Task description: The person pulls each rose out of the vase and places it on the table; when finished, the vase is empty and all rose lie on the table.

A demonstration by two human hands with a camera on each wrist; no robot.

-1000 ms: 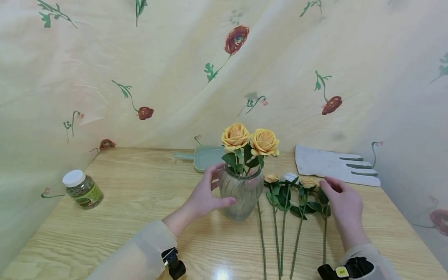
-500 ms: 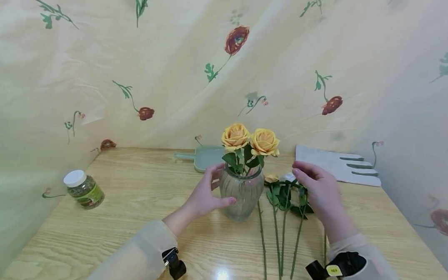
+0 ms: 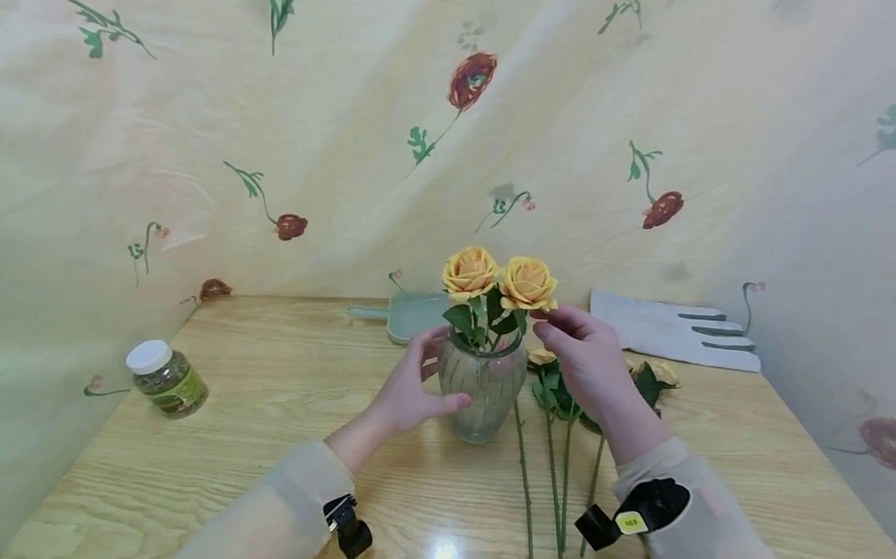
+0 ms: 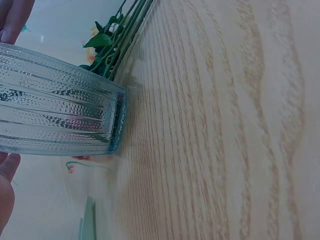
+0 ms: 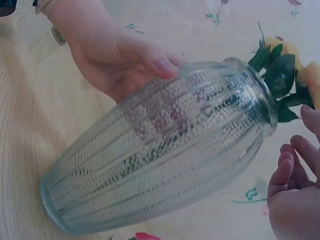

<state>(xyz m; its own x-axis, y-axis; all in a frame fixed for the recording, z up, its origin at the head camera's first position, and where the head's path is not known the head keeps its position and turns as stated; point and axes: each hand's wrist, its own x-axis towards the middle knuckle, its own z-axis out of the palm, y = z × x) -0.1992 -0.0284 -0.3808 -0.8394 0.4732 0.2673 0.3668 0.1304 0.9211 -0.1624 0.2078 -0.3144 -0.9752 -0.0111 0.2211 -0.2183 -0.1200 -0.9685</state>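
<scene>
A ribbed clear glass vase point(image 3: 480, 398) stands upright on the wooden table, with two yellow roses point(image 3: 471, 272) in it. My left hand point(image 3: 413, 386) holds the vase from the left, thumb in front and fingers towards the back. In the right wrist view, that left hand point(image 5: 120, 60) lies along the glass side of the vase point(image 5: 165, 150). My right hand point(image 3: 590, 361) is at the right-hand yellow rose point(image 3: 529, 283), its fingertips just under the bloom. Seen from the right wrist, its fingers are loosely bent near the vase's rim, with nothing visible between them.
Several roses lie right of the vase, their green stems point(image 3: 552, 484) towards me; one yellow bloom point(image 3: 665, 372) shows beyond my right wrist. A white glove point(image 3: 664, 326) and a pale green dustpan point(image 3: 416, 311) lie at the back. A lidded jar point(image 3: 169, 380) stands at left.
My right hand has moved left, from the rightmost rose lying on the table, over the other lying blooms, to the roses in the vase. My left hand and the vase stay put.
</scene>
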